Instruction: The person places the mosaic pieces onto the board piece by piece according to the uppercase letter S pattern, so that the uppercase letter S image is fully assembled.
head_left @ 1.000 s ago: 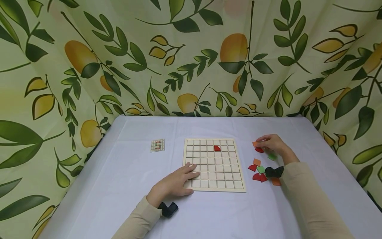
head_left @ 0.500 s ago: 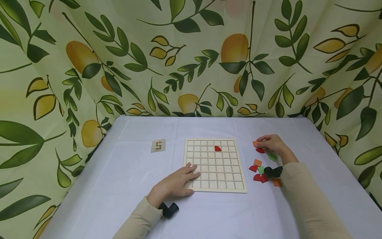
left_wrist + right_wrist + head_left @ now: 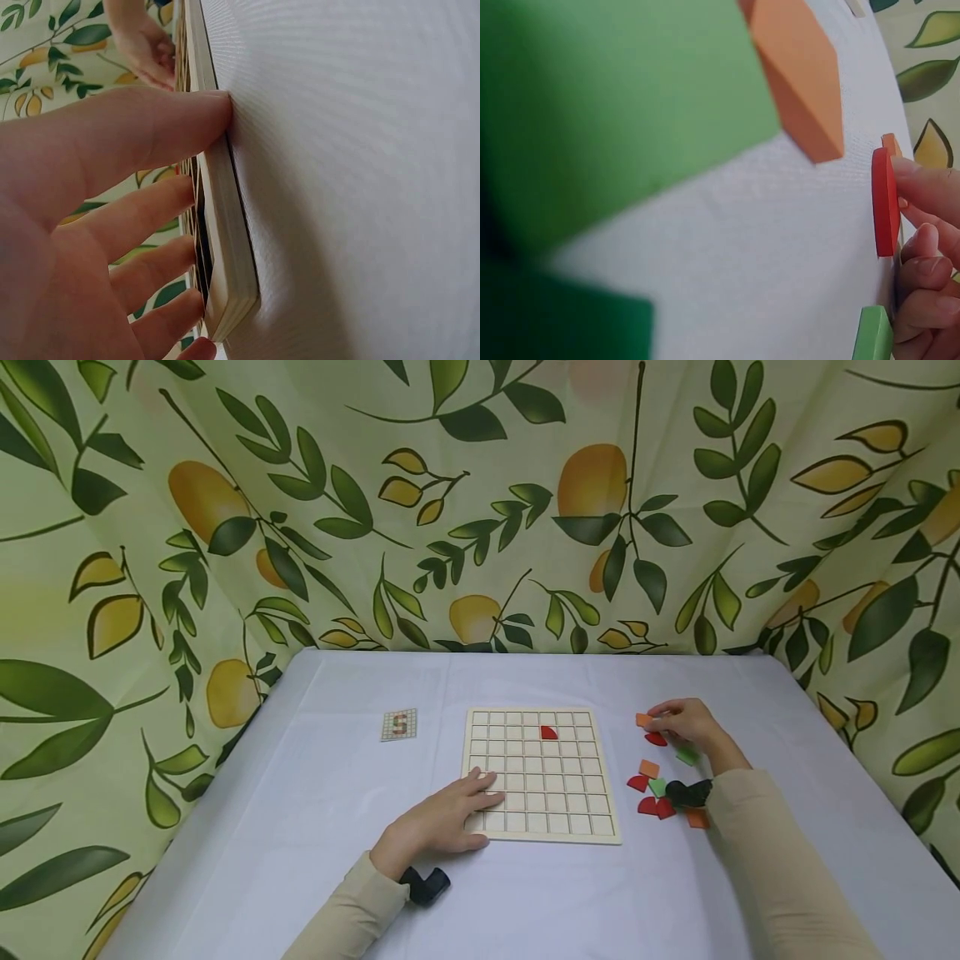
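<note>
My left hand [image 3: 447, 814] rests with spread fingers on the lower left corner of a wooden grid board [image 3: 558, 785]. In the left wrist view, the thumb [image 3: 165, 124] lies against the board's edge [image 3: 232, 247]. One red quarter-round tile [image 3: 549, 732] sits in a cell of the upper part of the board. Right of the board, my right hand [image 3: 686, 722] pinches an orange square tile [image 3: 643, 720] at the table surface. Just below its fingertips lies a red quarter-round tile [image 3: 883, 202]. A green tile [image 3: 686, 755] is under the palm side.
Several loose tiles lie nearer: an orange square [image 3: 648, 768], red quarter-rounds [image 3: 647, 806], a green tile [image 3: 657, 787] and another orange tile [image 3: 697, 818]. A small pattern card [image 3: 399, 725] lies left of the board. Behind the white-covered table [image 3: 345, 685] hangs a leaf-print curtain [image 3: 517, 568].
Both hands stay in place, the right one at the orange tile. The whole view shifts very slightly; no tile has visibly moved.
</note>
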Action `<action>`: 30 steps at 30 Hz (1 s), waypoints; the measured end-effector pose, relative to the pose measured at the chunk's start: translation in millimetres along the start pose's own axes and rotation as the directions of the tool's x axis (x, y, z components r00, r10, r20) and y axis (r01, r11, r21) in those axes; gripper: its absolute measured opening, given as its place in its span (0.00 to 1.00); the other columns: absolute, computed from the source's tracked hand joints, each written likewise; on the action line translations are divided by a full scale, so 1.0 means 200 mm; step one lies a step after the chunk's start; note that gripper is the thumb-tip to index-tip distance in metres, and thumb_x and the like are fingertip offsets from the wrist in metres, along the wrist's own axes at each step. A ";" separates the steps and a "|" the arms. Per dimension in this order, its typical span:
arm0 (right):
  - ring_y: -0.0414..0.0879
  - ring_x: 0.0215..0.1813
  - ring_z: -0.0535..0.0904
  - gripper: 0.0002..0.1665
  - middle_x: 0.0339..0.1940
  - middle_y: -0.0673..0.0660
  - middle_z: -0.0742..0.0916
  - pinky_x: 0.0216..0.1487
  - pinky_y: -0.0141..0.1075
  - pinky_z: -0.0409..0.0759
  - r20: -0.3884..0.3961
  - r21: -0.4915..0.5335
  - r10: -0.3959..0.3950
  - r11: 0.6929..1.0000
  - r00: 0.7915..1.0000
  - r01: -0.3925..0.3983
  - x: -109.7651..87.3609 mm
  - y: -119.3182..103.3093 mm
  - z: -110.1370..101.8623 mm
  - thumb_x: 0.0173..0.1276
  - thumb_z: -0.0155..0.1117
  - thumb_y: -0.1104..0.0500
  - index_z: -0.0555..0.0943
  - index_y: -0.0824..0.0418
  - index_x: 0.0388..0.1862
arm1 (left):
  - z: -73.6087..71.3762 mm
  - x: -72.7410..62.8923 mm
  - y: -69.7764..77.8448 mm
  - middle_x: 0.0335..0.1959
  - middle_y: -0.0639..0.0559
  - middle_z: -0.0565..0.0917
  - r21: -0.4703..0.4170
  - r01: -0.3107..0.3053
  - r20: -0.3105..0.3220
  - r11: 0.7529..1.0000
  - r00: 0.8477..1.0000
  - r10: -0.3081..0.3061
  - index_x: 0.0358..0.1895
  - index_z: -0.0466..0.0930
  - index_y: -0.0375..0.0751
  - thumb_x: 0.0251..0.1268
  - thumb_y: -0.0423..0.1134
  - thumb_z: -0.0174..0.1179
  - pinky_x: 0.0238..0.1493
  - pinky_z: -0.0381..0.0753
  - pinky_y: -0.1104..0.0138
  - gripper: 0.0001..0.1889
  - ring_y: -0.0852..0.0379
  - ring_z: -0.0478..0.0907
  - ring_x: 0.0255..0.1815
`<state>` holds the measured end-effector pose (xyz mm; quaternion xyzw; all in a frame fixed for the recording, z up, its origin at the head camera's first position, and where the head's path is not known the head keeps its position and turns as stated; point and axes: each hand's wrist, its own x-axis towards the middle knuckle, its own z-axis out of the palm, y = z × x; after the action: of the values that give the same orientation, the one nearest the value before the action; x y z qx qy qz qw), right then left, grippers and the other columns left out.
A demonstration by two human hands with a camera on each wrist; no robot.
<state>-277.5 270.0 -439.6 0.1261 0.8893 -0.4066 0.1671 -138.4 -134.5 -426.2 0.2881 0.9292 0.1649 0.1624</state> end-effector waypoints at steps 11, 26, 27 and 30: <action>0.50 0.44 0.69 0.33 0.38 0.56 0.78 0.26 0.24 0.68 -0.010 -0.001 -0.023 1.000 1.000 0.023 -0.02 0.00 0.00 0.63 0.66 0.51 0.73 0.67 0.62 | 0.01 0.01 -0.01 0.78 0.50 0.59 -0.002 0.000 0.000 1.000 1.000 0.000 0.70 0.67 0.51 0.60 0.45 0.63 0.78 0.59 0.50 0.33 0.46 0.50 0.81; 0.45 0.36 0.69 0.32 0.28 0.48 0.76 0.30 0.30 0.69 -0.008 0.046 -0.067 0.997 0.998 0.067 -0.04 -0.06 0.04 0.62 0.68 0.51 0.74 0.67 0.60 | 0.00 0.00 0.00 0.78 0.50 0.59 -0.001 -0.003 -0.001 1.000 1.000 0.003 0.70 0.67 0.51 0.60 0.45 0.63 0.77 0.60 0.50 0.33 0.45 0.50 0.81; 0.45 0.36 0.70 0.32 0.28 0.48 0.77 0.30 0.30 0.69 -0.009 0.043 -0.068 0.997 0.998 0.069 -0.04 -0.06 0.04 0.62 0.68 0.51 0.74 0.66 0.60 | 0.00 0.00 0.00 0.78 0.50 0.59 0.000 -0.002 -0.001 1.000 1.000 0.002 0.70 0.67 0.51 0.60 0.45 0.63 0.77 0.60 0.50 0.33 0.46 0.50 0.81; 0.45 0.35 0.71 0.32 0.28 0.47 0.78 0.30 0.31 0.70 -0.013 0.036 -0.073 0.997 0.997 0.073 -0.05 -0.07 0.06 0.62 0.68 0.49 0.75 0.65 0.59 | 0.01 0.00 0.00 0.78 0.50 0.59 0.004 0.002 -0.001 1.000 1.000 -0.002 0.70 0.67 0.52 0.60 0.45 0.63 0.77 0.60 0.50 0.33 0.46 0.50 0.81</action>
<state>-272.1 251.5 -432.9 0.0990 0.8867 -0.4279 0.1446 -138.9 -134.3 -427.7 0.2874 0.9299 0.1633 0.1613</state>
